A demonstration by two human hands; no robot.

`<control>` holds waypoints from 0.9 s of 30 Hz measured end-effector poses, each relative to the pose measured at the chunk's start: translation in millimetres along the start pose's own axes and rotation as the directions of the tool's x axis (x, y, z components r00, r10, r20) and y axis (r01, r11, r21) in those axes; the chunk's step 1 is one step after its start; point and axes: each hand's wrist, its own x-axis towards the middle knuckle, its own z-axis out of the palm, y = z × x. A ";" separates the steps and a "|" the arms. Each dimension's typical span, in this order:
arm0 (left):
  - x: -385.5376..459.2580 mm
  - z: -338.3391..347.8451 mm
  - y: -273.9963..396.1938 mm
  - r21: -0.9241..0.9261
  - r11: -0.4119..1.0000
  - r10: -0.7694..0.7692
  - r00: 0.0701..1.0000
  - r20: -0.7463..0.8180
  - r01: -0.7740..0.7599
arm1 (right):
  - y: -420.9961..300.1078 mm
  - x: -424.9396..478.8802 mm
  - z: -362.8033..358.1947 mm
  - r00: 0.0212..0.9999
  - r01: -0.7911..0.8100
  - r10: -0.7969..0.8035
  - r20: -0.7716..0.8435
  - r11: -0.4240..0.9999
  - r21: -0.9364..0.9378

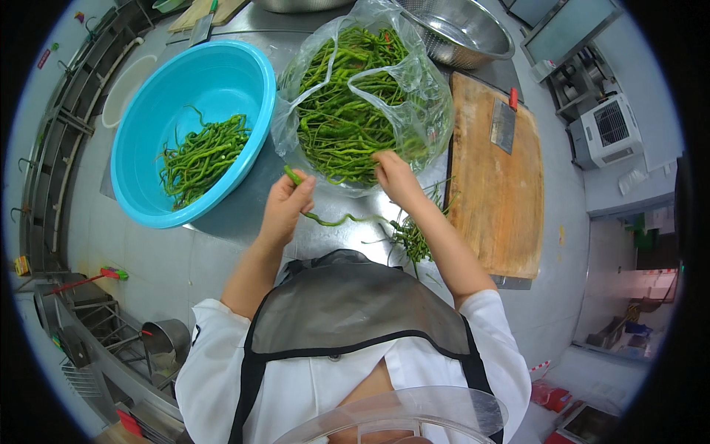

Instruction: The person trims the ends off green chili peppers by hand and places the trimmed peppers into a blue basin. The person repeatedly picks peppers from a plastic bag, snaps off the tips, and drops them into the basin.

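Observation:
My left hand [285, 208] grips a long, thin green chili pepper [327, 223]; one end sticks up past the thumb and its curly tail trails right over the steel table [327, 244]. My right hand [396, 177] is at the near edge of a clear plastic bag [377, 86], its bent fingertips against the green peppers [344, 133] inside. Whether those fingers hold a pepper is unclear. Left of the bag stands a blue plastic basin [138, 150] with a smaller heap of peppers [205, 155]. A pile of stem trimmings [413, 236] lies beneath my right forearm.
At the right is a wooden cutting board [493, 205] with a red-handled cleaver [502, 125] on it. A perforated steel colander [460, 30] stands behind the bag. Another knife [202, 25] lies at the back left by a second board [194, 14].

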 end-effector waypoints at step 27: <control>30.4 71.9 -7.9 0.684 0.531 0.239 0.863 0.445 -0.500 | -53.0 -25.2 -53.5 0.927 -0.102 0.375 -0.005 0.263 0.959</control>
